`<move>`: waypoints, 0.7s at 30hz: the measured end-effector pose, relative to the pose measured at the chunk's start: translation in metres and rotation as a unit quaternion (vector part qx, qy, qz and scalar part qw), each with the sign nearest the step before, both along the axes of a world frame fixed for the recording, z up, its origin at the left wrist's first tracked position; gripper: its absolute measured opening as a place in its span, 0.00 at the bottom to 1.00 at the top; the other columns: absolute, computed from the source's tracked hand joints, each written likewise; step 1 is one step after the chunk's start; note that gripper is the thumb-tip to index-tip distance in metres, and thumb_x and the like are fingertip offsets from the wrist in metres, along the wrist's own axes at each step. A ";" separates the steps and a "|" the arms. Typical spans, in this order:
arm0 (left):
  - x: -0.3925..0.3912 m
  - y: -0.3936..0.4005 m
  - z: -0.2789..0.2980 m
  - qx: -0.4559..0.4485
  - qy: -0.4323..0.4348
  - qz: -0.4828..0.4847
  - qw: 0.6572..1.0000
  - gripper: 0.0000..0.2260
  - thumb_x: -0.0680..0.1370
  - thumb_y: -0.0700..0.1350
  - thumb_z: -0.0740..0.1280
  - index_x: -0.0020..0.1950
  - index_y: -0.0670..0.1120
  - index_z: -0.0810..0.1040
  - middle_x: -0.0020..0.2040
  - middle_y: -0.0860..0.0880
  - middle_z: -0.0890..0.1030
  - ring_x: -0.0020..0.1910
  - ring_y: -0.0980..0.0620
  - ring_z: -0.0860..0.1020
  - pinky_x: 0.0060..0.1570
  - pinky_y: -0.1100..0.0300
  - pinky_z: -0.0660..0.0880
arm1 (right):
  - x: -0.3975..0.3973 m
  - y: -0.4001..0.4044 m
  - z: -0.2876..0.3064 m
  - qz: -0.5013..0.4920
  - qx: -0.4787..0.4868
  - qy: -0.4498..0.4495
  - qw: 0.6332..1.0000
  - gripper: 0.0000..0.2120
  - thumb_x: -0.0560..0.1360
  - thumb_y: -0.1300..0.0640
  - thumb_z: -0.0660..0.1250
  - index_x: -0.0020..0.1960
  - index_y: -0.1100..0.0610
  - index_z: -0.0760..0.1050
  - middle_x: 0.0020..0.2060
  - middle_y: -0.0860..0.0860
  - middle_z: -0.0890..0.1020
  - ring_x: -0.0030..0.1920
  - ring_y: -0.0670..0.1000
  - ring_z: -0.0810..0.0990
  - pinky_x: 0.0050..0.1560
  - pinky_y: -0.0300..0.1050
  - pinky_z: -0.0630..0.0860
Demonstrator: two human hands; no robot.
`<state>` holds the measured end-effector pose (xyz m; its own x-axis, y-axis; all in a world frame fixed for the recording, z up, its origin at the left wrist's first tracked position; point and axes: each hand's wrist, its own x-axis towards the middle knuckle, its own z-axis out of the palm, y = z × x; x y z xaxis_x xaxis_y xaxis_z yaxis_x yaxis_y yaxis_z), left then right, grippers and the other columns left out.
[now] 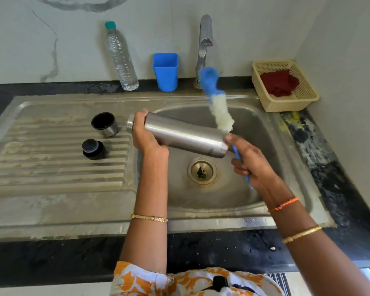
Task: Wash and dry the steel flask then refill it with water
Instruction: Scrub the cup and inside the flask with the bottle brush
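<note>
Now I'm washing: left hand (146, 136) gripping steel flask (186, 135) sideways over sink (265, 116), right hand (251, 165) clutching bottle brush (219, 112) outside it. Next, I'm needing brush aimed into flask's mouth.

flask (179, 134): 1 | brush (219, 112): 1 | lids: 2 (104, 124) (93, 149) | plastic bottle (121, 58): 1 | blue cup (165, 71): 1 | basket (308, 97): 1

White marbled wall (51, 39), black counter (329, 157), steel sink (62, 210) w/ drainboard.
</note>
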<state>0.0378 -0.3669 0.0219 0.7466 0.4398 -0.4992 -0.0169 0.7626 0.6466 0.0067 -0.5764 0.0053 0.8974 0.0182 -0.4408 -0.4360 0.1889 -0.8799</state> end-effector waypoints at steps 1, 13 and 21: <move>0.002 0.002 0.001 0.015 -0.024 0.006 1.000 0.11 0.67 0.49 0.73 0.46 0.47 0.79 0.40 0.48 0.80 0.40 0.49 0.81 0.43 0.56 0.79 | -0.006 -0.004 0.001 0.004 -0.038 0.006 0.999 0.15 0.75 0.48 0.66 0.57 0.55 0.77 0.35 0.44 0.83 0.20 0.44 0.57 0.18 0.34 0.56; 0.002 0.016 0.009 0.037 -0.232 -0.015 0.972 0.13 0.62 0.44 0.68 0.45 0.47 0.83 0.49 0.49 0.79 0.44 0.52 0.78 0.45 0.57 0.74 | -0.035 0.036 0.000 0.013 -0.402 -0.121 0.908 0.19 0.78 0.60 0.58 0.68 0.49 0.73 0.40 0.54 0.82 0.42 0.58 0.81 0.44 0.52 0.80; 0.002 0.008 0.011 0.178 -0.262 -0.036 0.948 0.26 0.57 0.43 0.70 0.55 0.40 0.77 0.42 0.53 0.84 0.43 0.57 0.82 0.41 0.63 0.76 | -0.035 0.042 0.029 0.058 -0.438 -0.106 0.891 0.17 0.77 0.55 0.61 0.64 0.45 0.75 0.52 0.53 0.84 0.55 0.56 0.80 0.55 0.50 0.77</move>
<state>0.0395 -0.3590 0.0334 0.8853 0.4494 0.1197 -0.3639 0.5090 0.7801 -0.0281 -0.5341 0.0346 0.9766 -0.1513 -0.1531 -0.2149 -0.6463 -0.7322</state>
